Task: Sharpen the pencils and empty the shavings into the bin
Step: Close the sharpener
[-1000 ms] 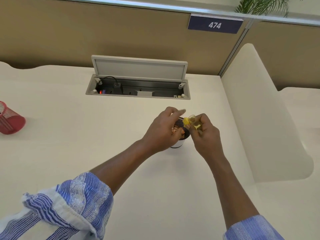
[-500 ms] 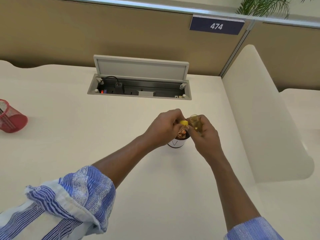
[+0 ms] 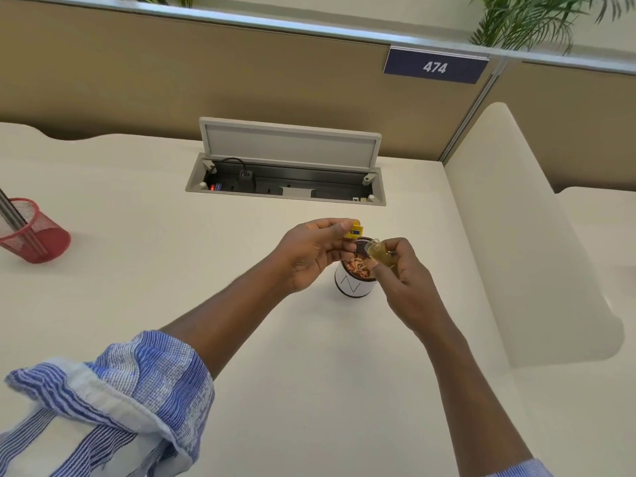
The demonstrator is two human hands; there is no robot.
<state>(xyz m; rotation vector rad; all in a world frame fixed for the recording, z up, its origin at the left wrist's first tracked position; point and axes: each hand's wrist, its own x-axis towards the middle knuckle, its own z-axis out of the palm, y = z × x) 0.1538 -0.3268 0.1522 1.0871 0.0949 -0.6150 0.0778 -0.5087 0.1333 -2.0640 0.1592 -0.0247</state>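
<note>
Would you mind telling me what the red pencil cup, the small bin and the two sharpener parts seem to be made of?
Red pencil cup: probably painted metal mesh, open weave visible. Small bin: smooth matte white wall, card or plastic, unclear. Sharpener body in the left hand: opaque yellow plastic, seemingly. Shavings case in the right hand: translucent yellowish plastic, light passes through.
</note>
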